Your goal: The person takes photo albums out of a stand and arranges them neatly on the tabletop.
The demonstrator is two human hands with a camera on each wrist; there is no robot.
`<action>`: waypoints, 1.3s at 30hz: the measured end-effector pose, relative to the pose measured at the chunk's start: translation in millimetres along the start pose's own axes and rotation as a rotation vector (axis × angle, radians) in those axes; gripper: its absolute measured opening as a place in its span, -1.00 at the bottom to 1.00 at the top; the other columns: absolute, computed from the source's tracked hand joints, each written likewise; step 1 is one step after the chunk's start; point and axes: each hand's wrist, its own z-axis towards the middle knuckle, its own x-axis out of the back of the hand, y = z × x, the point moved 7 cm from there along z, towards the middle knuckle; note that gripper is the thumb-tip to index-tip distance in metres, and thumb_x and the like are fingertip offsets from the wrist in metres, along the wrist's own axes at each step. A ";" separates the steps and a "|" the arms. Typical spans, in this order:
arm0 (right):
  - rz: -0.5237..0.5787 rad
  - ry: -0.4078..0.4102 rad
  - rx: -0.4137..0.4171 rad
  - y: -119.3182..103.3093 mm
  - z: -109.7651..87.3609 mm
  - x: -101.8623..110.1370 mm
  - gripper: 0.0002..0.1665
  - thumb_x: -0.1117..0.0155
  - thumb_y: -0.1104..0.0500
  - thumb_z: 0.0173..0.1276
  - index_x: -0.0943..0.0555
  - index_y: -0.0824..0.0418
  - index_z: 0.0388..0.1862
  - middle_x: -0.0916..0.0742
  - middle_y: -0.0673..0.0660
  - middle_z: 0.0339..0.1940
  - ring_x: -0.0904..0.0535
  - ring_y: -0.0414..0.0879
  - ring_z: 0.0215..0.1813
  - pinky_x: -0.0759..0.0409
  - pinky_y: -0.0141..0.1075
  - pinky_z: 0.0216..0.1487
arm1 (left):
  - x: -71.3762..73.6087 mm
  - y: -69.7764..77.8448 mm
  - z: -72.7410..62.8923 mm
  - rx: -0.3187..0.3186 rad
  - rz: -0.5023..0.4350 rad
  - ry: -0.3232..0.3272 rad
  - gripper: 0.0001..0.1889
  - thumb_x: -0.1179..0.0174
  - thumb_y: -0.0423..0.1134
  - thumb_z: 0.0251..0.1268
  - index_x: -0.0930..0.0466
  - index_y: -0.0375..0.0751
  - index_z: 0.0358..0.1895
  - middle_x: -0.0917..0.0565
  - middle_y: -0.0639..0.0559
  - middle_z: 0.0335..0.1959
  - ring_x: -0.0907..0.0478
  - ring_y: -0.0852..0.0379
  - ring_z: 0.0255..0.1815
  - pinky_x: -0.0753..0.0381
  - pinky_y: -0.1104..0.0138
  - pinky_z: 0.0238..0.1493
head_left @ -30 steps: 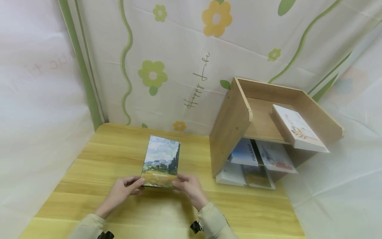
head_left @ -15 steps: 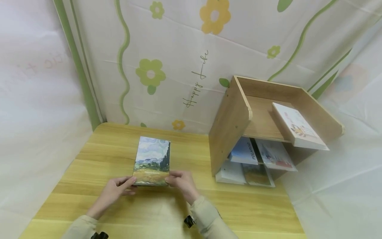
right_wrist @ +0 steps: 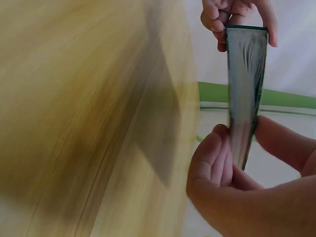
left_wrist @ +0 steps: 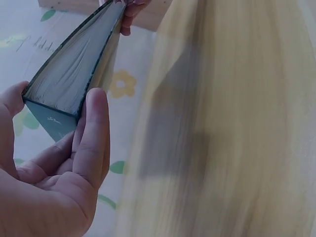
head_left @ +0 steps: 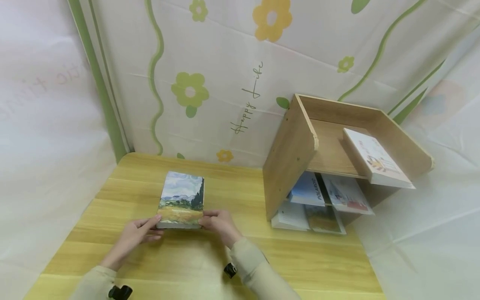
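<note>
Left of the shelf (head_left: 288,160), I've left hand (head_left: 138,232) and right hand (head_left: 221,226) pinching the book (head_left: 181,201): stiff, weighty I'd guess, best gripped front-to-back.

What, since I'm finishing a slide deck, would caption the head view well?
Left hand and right hand hold a landscape-covered book over a wooden table, a bookshelf to the right.

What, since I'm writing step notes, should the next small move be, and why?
Probably lower the book onto the table: the left hand and right hand grip its opposite sides, and both wrist views show it raised, not resting there.
</note>
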 end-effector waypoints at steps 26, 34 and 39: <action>0.072 0.160 -0.121 6.7 37.4 -47.9 -0.70 -0.45 0.45 0.08 -0.66 0.50 -0.16 -0.73 0.19 -0.39 -0.68 -0.02 -0.36 -0.66 -0.03 -0.02 | 40.1 -16.3 13.0 0.132 -0.161 0.089 0.00 -0.11 0.23 0.37 0.01 -0.72 0.34 -0.51 -0.24 -0.08 -0.67 -0.03 -0.13 -0.64 0.23 0.02; 0.024 0.165 -0.108 7.5 45.0 -57.3 -0.58 -0.48 0.40 0.09 -0.64 0.49 -0.03 -0.71 0.18 -0.28 -0.70 0.15 -0.20 -0.66 -0.08 -0.01 | 47.4 -13.9 12.8 0.136 -0.271 0.130 -0.02 -0.08 0.21 0.39 0.06 -0.66 0.40 -0.34 -0.35 0.07 -0.67 0.01 -0.10 -0.58 0.25 0.10; 0.025 0.184 -0.114 8.1 47.2 -61.3 -0.57 -0.49 0.40 0.07 -0.65 0.47 -0.04 -0.70 0.20 -0.23 -0.69 0.12 -0.21 -0.65 -0.07 0.00 | 50.4 -11.6 11.8 0.143 -0.340 0.149 -0.35 -0.06 0.17 0.43 -0.22 -0.49 0.01 -0.41 -0.28 -0.07 -0.67 0.03 -0.12 -0.55 0.23 0.13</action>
